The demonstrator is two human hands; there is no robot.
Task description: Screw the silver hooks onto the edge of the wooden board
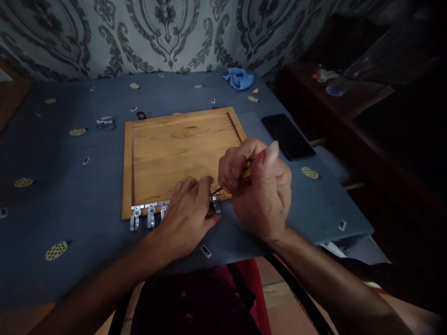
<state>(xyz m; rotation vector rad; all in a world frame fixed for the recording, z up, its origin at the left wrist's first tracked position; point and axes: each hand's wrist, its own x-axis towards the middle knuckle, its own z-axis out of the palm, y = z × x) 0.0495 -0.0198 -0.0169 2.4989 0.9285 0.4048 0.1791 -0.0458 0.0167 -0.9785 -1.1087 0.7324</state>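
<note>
A framed wooden board lies flat on the table. Along its near edge runs a metal hook strip with several silver hooks hanging over the side. My left hand rests over the strip's right part, thumb and fingers closed around it and hiding some hooks. In my right hand, closed in a fist, is a screwdriver with a yellow and black handle. Its thin shaft slants down-left towards the strip's right end, near a screw; whether the tip touches is unclear.
Right of the board lies a black phone. A crumpled blue cloth sits at the back. Loose silver metal pieces lie left of the board. The table's cloth has a pineapple pattern; a patterned curtain hangs behind.
</note>
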